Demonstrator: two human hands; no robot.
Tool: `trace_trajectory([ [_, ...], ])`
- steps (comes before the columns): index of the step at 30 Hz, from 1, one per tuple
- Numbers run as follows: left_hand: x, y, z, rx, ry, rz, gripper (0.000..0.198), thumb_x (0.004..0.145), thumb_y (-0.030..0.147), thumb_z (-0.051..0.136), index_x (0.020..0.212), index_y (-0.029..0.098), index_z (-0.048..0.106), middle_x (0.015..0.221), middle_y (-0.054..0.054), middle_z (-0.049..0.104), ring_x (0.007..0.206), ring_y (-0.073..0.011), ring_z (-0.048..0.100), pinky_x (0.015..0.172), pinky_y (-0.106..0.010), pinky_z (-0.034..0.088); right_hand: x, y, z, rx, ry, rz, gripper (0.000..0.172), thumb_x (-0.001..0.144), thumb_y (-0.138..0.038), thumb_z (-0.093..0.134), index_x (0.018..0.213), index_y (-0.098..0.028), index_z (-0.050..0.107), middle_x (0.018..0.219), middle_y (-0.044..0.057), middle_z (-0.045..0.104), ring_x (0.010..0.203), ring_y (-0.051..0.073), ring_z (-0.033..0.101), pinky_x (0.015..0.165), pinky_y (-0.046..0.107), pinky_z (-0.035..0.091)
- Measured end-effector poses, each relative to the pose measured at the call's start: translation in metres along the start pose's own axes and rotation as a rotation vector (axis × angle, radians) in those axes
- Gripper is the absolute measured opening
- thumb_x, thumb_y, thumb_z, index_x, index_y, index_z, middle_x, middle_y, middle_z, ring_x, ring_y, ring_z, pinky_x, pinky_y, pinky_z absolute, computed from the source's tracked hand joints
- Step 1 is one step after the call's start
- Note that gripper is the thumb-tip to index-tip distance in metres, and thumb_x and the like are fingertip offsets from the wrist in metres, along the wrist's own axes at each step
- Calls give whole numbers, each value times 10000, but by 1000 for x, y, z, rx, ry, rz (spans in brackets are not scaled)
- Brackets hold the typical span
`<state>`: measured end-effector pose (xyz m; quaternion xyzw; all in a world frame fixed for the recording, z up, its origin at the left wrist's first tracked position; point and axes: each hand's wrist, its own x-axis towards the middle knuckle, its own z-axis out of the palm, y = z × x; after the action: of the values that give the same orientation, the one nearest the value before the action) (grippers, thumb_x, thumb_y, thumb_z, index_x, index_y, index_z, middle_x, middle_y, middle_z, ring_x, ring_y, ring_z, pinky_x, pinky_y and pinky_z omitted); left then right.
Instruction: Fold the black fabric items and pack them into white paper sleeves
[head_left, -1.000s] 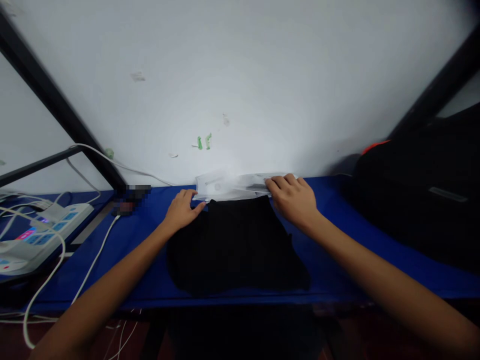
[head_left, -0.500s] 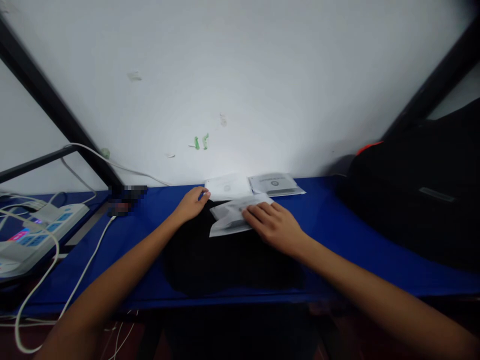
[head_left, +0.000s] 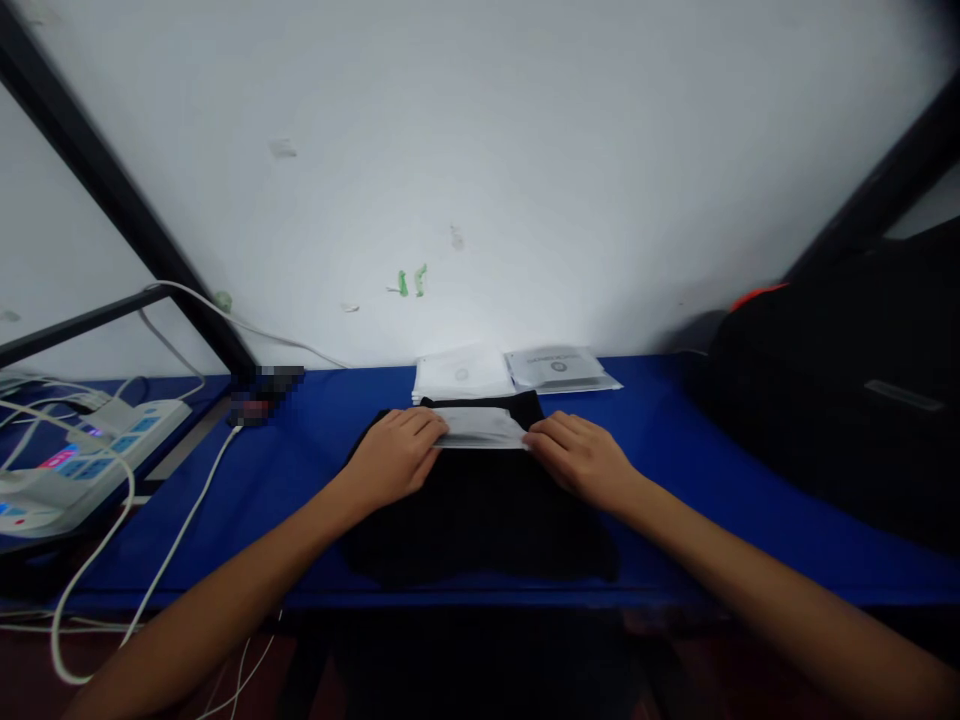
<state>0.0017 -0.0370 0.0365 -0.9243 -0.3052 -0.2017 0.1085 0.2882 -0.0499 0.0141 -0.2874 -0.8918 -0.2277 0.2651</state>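
Observation:
A folded black garment [head_left: 480, 510] lies on the blue table [head_left: 300, 480] in front of me. Across its far end rests a flat white packet [head_left: 480, 427]. My left hand [head_left: 397, 455] has its fingers curled on the packet's left end. My right hand [head_left: 581, 458] grips the packet's right end with bent fingers. Behind the garment, against the wall, lie two more white packets, one on the left [head_left: 459, 375] and one with a round printed mark [head_left: 559, 367].
A white power strip [head_left: 82, 455] with lit switches and white cables [head_left: 180, 520] occupies the left. A large black bag [head_left: 847, 390] stands on the right of the table. Black frame bars [head_left: 112, 190] slant along the white wall.
My right hand pulled one white packet from the back onto the black garment. My left hand came off the table edge and now holds the packet's left end.

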Motion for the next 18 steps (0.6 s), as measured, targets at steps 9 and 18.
trace_trajectory([
  [9,8,43,2,26,336,246,184,962,152,481,1118,207,560,951,-36,674,863,-178,623,806,-340,480,29,-30,-12,186,153,-76,214,934,-95,413,931,-162,616,830,73,643,717,174,499,582,288,433],
  [18,2,38,10,162,449,236,78,952,177,534,1024,170,562,851,-39,642,810,-193,594,773,-356,464,38,-40,-7,354,206,-30,198,902,-38,430,930,-139,598,791,73,628,688,157,494,555,256,412],
])
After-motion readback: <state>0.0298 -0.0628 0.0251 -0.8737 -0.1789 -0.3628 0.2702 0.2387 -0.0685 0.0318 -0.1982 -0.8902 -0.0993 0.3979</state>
